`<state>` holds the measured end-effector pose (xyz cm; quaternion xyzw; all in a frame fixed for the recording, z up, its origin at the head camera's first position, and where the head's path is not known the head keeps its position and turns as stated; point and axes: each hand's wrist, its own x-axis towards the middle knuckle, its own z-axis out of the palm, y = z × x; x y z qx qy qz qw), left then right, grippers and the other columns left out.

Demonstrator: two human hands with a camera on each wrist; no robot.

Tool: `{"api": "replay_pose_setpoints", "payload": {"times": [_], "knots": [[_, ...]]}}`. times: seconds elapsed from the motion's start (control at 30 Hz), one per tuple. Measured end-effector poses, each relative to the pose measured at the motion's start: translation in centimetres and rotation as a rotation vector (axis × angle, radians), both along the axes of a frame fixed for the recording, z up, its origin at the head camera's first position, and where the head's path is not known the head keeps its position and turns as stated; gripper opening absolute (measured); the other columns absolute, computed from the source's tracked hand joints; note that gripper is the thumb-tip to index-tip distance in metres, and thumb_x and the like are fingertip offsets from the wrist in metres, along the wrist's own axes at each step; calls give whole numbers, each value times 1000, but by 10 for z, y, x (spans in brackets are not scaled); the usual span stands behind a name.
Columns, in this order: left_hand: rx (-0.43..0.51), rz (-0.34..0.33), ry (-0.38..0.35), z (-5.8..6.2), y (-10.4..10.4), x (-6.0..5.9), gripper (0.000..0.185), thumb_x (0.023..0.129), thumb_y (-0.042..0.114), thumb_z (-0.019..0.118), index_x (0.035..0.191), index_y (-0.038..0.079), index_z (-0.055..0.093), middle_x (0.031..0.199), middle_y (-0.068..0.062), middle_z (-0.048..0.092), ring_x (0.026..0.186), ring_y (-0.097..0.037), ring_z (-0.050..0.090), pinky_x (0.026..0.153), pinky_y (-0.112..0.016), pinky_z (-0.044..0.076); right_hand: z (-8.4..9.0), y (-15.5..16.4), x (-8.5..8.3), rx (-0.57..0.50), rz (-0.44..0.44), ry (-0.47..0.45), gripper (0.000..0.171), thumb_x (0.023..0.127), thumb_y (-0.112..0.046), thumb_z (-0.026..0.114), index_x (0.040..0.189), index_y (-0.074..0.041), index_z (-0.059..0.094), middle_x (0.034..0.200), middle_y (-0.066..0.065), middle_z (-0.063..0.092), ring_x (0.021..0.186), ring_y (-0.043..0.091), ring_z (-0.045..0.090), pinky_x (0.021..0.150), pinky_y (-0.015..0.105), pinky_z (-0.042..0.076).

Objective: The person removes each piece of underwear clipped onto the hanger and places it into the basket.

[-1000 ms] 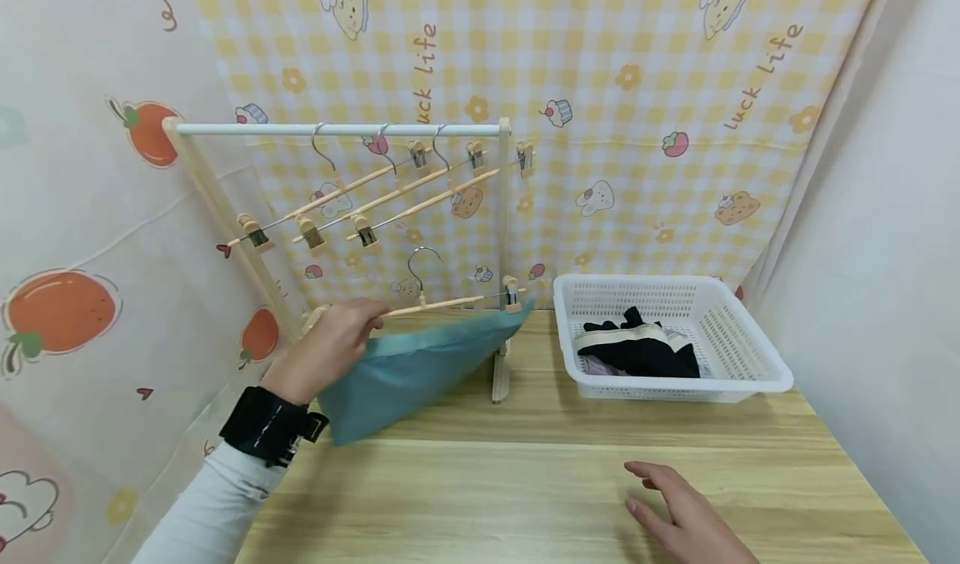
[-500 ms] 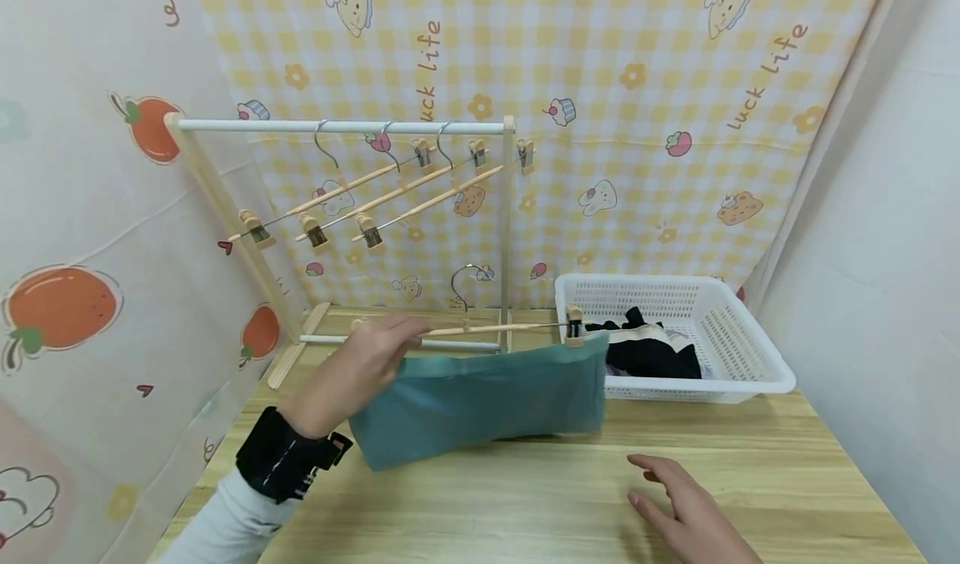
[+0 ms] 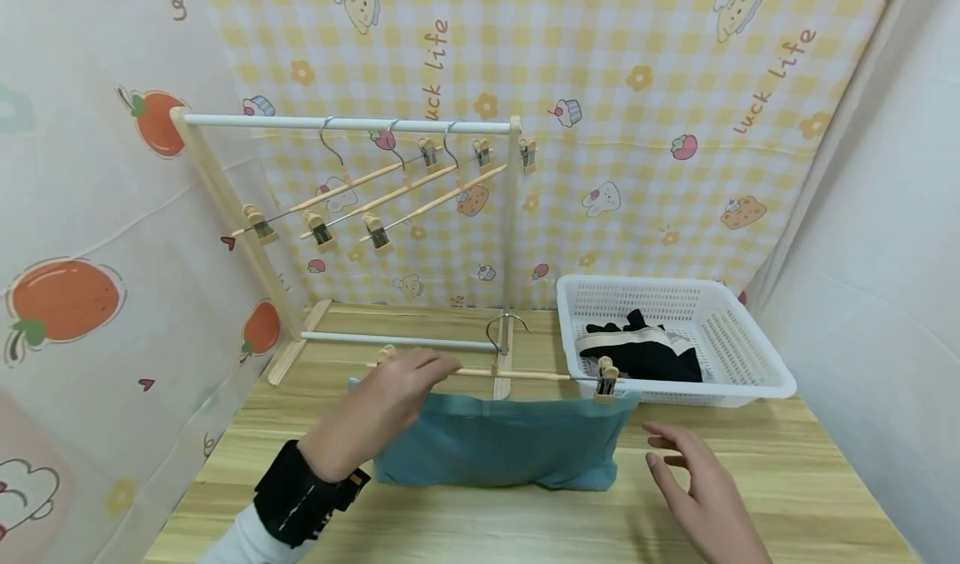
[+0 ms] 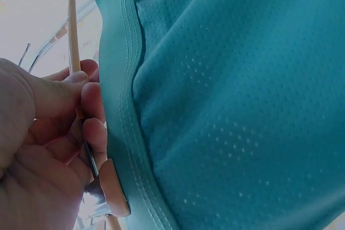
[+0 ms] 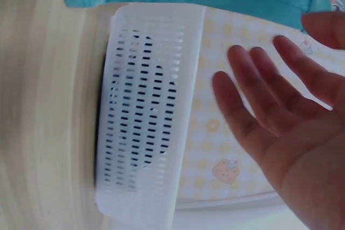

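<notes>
My left hand grips the left end of a wooden clip hanger, seen close up as the hanger in the left wrist view. A teal cloth hangs from the hanger's clips and its lower edge rests on the wooden table. The teal cloth fills most of the left wrist view. My right hand hovers with fingers spread just right of the cloth, touching nothing; the right hand shows straight fingers in the right wrist view.
A wooden drying rack with three empty clip hangers stands at the back left. A white plastic basket holding dark clothes sits at the back right; the basket is also in the right wrist view. Patterned curtains surround the table.
My left hand has carried the hanger with the teal cloth away from the rack, down and toward me. My right hand has risen and moved toward the cloth's right edge.
</notes>
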<state>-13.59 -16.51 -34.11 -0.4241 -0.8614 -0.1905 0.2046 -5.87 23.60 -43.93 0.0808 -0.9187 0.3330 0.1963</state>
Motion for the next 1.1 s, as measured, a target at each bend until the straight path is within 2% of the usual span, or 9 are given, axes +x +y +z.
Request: {"api": "replay_pose_setpoints", "payload": {"times": [0.17,0.27,0.43,0.6,0.77,0.9,1.1], "knots": [[3,19,29,-11,8,7,51,83,-21,79,126,6,75,111,-4,75,101,-16,74,84,-24,63,9,-8,-2,-112,11,99,42,99,4,72,140,-7,66,124,3,71,111,-7,62,93,2,46],[2,21,50,-19,14,9,51,82,-21,80,124,8,75,108,-3,75,99,-15,73,82,-22,62,13,-12,-3,-150,15,124,49,99,4,73,144,-11,64,129,3,71,115,-14,57,99,2,43],[5,19,80,-33,21,15,47,82,-21,79,120,7,76,107,-3,74,96,-15,72,81,-21,61,18,-20,-5,-157,46,127,53,100,-1,75,149,-18,63,134,5,72,118,-12,57,102,3,39],[16,12,51,-45,25,21,45,84,-20,80,119,8,76,106,-2,74,95,-14,71,83,-20,61,17,-25,-7,-141,27,112,40,100,-5,76,137,-18,72,119,0,79,110,-9,62,98,3,40],[17,26,4,-51,29,24,43,86,-19,77,120,8,76,106,-1,73,97,-15,72,84,-23,61,11,-27,-11,-127,-5,115,30,98,-5,78,126,-16,77,102,-7,79,99,-6,67,94,2,41],[33,43,-13,-55,31,26,41,87,-18,77,119,7,77,106,-2,74,97,-15,72,85,-24,61,8,-28,-13,-143,2,124,30,97,-4,79,124,-16,78,99,-5,80,97,-6,68,91,4,45],[48,94,-45,-62,36,31,34,90,-10,79,118,9,78,105,0,74,96,-13,71,83,-24,61,5,-30,-15,-162,-7,122,30,98,-3,78,125,-15,77,99,-5,80,96,-5,69,90,2,44]]}}
